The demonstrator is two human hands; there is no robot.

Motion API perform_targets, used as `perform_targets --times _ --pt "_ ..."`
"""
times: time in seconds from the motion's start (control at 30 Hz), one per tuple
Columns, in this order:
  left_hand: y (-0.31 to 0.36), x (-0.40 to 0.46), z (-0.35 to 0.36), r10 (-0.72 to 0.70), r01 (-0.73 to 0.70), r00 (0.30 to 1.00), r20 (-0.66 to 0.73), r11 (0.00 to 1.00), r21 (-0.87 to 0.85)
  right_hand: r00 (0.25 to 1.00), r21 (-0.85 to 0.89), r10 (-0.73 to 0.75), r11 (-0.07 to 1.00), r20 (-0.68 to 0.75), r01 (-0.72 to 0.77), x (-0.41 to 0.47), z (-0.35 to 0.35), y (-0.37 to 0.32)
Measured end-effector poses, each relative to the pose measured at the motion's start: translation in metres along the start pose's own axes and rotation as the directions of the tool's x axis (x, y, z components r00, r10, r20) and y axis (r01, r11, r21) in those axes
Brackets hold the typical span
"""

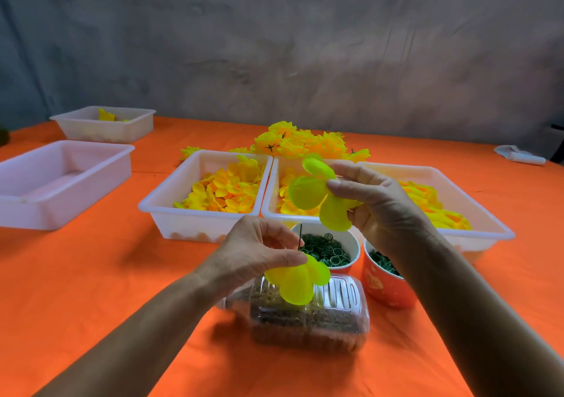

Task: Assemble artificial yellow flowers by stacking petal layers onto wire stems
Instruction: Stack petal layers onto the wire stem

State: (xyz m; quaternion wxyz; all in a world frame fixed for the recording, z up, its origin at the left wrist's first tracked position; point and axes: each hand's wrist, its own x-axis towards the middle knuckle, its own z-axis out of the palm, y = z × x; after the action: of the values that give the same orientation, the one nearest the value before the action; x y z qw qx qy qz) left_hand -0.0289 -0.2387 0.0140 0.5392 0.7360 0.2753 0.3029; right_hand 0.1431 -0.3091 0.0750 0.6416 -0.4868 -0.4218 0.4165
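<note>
- Pinched in my left hand (256,253) is a thin dark wire stem (300,237) that stands upright, with a yellow-green petal layer (297,280) already on it, hanging just under the fingers.
- Up and to the right, my right hand (374,204) grips a second petal layer (320,195) between thumb and fingers, held above the trays and apart from the stem.
- Directly below my left hand I see a clear plastic bottle (308,317) lying on its side on the orange tablecloth (122,274), brown grainy fill inside.
- Just behind it stand a white cup (351,241) of green rings and a red cup (386,289), side by side.
- Farther back sit three white trays: the left tray (195,225) holds yellow petals, the middle tray (274,189) and right tray (476,210) hold more.
- Behind those lies a heap of finished yellow flowers (302,143).
- Two more white trays (61,189) sit far left.
</note>
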Motion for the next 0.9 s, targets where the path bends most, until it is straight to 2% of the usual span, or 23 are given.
perform_targets --times 0.13,0.3,0.47,0.6,0.9 --pt "0.019 -0.003 -0.009 0.068 -0.068 0.997 -0.044 0.997 -0.018 0.999 0.038 0.015 0.999 0.039 -0.016 -0.006 0.003 0.0" --pt "0.046 -0.001 -0.009 0.154 -0.174 0.983 -0.102 0.956 -0.234 0.995 0.004 0.018 1.0 0.101 -0.018 -0.014 0.011 -0.001" --pt "0.052 -0.002 -0.006 0.054 -0.078 0.996 -0.074 0.928 -0.365 0.989 0.043 0.038 0.998 0.14 -0.044 -0.018 0.007 -0.006" --pt "0.053 -0.001 -0.008 -0.023 -0.006 0.998 -0.063 0.901 -0.433 0.98 0.011 0.1 0.995 0.172 -0.104 -0.019 0.003 -0.006" --pt "0.055 0.001 -0.012 -0.013 -0.007 0.999 -0.044 0.907 -0.42 0.966 -0.021 0.17 0.985 0.193 -0.169 -0.02 0.01 -0.012"
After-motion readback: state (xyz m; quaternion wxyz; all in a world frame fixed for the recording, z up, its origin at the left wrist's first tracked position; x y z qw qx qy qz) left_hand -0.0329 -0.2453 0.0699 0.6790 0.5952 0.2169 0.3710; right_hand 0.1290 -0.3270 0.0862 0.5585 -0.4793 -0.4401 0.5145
